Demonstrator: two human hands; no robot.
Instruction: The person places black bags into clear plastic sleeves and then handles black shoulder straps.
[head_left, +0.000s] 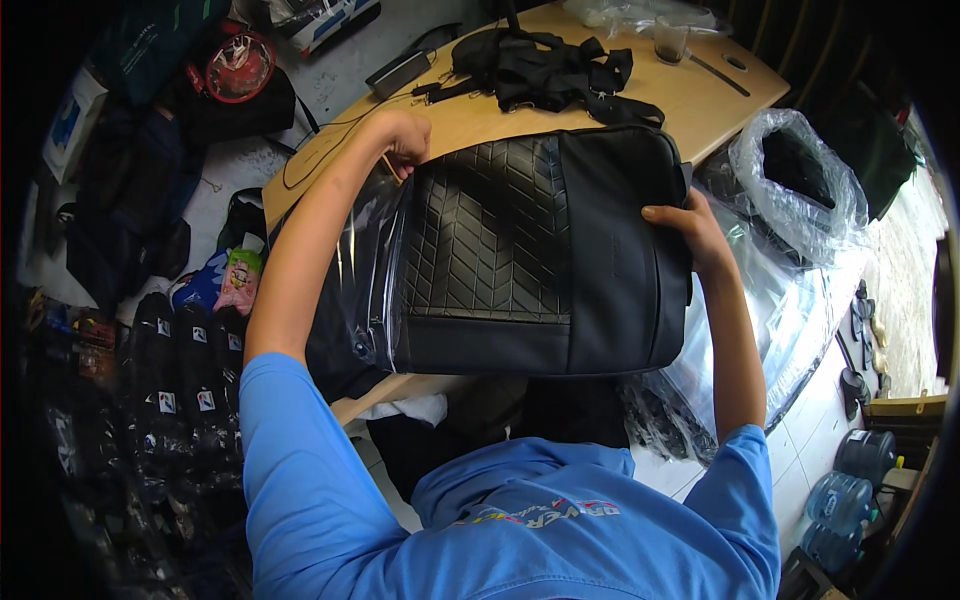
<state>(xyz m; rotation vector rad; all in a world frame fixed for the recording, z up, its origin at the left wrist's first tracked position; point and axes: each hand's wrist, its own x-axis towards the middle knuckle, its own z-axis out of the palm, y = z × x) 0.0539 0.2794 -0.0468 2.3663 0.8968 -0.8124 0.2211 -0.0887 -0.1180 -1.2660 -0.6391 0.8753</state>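
Note:
A black backpack [615, 250] with a quilted, herringbone-patterned panel lies sideways in front of me, over the near edge of the table. Clear plastic [372, 270] with a shiny surface covers its left end. My left hand [407, 138] is closed at the far edge of the backpack, beside the plastic; its curled fingers hide what they hold. At the right end, my right hand [690, 225] grips the backpack, with the thumb on the front face and the other fingers out of sight behind it.
On the wooden table [720, 95] lie black straps [540, 68], a dark box-like device [398, 75] with a cable and a clear cup [670, 42]. Plastic-wrapped goods [780, 180] stand at the right, several blue water jugs [838, 500] below them. Black packaged items [165, 370] fill the left side.

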